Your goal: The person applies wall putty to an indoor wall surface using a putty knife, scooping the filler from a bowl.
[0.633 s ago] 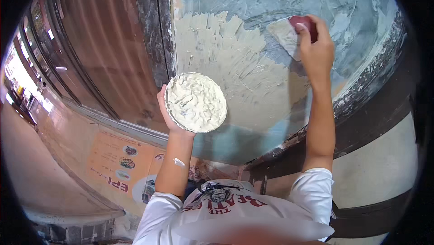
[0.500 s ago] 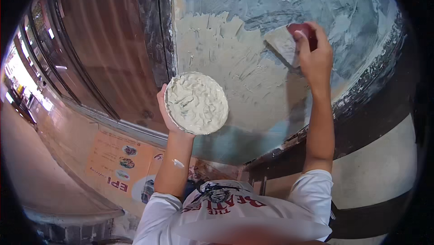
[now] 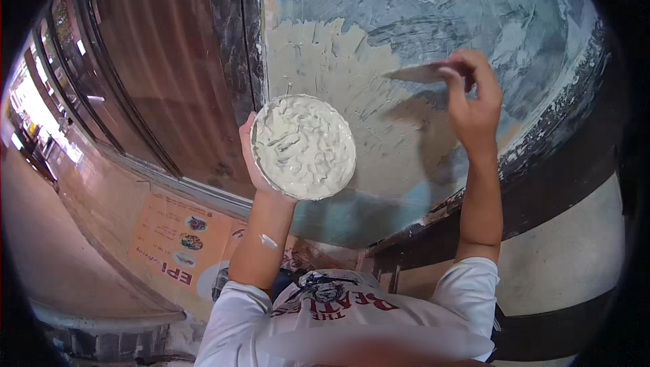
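My right hand (image 3: 477,106) pinches the dark red grip of a putty scraper (image 3: 421,72) between thumb and fingers, its pale blade turned nearly edge-on and pointing left, in front of the wall. My left hand (image 3: 252,157) grips the left side of a round tub (image 3: 298,198), most of its fingers hidden beneath; creamy off-white putty (image 3: 305,147) fills it. Beyond both hands, a beige coat (image 3: 325,62) covers the wall's lower left, beside a streaky blue-grey surface (image 3: 474,15). Further left stands a brown panel (image 3: 156,62), with an orange poster (image 3: 159,235) below.
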Demonstrator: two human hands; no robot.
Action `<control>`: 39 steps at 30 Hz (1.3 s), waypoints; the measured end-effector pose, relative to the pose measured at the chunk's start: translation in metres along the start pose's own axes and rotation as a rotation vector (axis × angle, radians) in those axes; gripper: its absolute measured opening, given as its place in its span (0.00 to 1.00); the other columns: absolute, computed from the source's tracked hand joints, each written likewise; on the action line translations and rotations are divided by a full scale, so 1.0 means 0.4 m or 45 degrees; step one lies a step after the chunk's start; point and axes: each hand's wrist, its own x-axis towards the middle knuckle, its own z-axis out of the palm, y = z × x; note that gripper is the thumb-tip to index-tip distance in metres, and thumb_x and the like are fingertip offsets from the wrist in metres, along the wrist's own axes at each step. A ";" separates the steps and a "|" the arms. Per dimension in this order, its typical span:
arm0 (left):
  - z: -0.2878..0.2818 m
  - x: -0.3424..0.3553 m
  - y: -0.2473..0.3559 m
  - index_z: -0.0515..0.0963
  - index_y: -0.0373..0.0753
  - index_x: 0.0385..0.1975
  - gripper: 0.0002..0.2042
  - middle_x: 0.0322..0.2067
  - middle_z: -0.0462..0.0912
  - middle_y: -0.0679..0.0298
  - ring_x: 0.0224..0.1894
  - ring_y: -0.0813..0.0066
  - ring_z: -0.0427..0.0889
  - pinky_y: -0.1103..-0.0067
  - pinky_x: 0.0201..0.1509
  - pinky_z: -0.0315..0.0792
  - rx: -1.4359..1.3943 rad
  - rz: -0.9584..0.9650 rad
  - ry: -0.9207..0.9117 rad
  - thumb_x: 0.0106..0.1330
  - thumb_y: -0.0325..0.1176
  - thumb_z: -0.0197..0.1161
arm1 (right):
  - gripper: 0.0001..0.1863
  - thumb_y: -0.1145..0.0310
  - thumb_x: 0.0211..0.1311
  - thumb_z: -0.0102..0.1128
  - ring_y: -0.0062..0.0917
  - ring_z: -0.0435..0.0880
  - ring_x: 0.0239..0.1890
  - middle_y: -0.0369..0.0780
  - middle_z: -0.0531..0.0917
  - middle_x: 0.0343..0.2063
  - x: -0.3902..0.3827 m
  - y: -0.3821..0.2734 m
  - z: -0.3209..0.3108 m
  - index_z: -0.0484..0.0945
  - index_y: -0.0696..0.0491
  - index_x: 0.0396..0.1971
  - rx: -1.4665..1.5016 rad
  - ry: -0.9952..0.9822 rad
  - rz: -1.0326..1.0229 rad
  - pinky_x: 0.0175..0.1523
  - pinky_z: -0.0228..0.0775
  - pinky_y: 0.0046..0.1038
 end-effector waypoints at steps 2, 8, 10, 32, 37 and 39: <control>0.004 0.007 0.000 0.78 0.33 0.54 0.30 0.53 0.81 0.48 0.53 0.49 0.81 0.56 0.60 0.75 -0.017 -0.010 -0.059 0.71 0.56 0.46 | 0.15 0.83 0.44 0.63 0.35 0.81 0.38 0.40 0.82 0.38 -0.041 -0.025 -0.002 0.78 0.57 0.36 -0.045 -0.193 -0.533 0.44 0.73 0.32; 0.001 0.017 0.002 0.77 0.33 0.55 0.30 0.54 0.80 0.49 0.55 0.50 0.80 0.57 0.60 0.74 0.034 -0.015 -0.080 0.72 0.55 0.45 | 0.14 0.75 0.42 0.65 0.35 0.79 0.43 0.37 0.82 0.40 -0.125 -0.094 0.012 0.78 0.52 0.33 -0.061 -0.376 -0.724 0.43 0.73 0.35; -0.003 0.017 0.000 0.77 0.33 0.54 0.29 0.53 0.81 0.49 0.54 0.51 0.80 0.59 0.60 0.75 0.012 0.001 -0.074 0.72 0.54 0.44 | 0.13 0.75 0.42 0.66 0.35 0.79 0.43 0.36 0.82 0.40 -0.130 -0.102 0.005 0.78 0.51 0.33 -0.069 -0.411 -0.713 0.43 0.73 0.35; 0.005 0.021 -0.031 0.79 0.38 0.50 0.29 0.47 0.84 0.56 0.48 0.58 0.83 0.64 0.54 0.78 0.201 0.085 0.185 0.70 0.58 0.44 | 0.15 0.68 0.46 0.68 0.33 0.78 0.44 0.34 0.80 0.40 -0.187 -0.114 0.038 0.79 0.52 0.36 0.077 -0.383 -0.725 0.43 0.72 0.33; 0.008 0.020 -0.037 0.79 0.38 0.49 0.29 0.47 0.84 0.57 0.48 0.58 0.83 0.64 0.54 0.78 0.216 0.099 0.209 0.70 0.58 0.43 | 0.15 0.70 0.45 0.68 0.34 0.79 0.43 0.35 0.80 0.40 -0.196 -0.115 0.048 0.79 0.52 0.36 0.101 -0.350 -0.730 0.40 0.73 0.33; 0.003 0.021 -0.038 0.79 0.38 0.49 0.29 0.47 0.84 0.57 0.48 0.59 0.83 0.65 0.54 0.77 0.207 0.098 0.209 0.70 0.57 0.44 | 0.16 0.75 0.43 0.67 0.35 0.79 0.40 0.36 0.80 0.39 -0.200 -0.118 0.050 0.79 0.53 0.37 0.102 -0.268 -0.703 0.39 0.73 0.34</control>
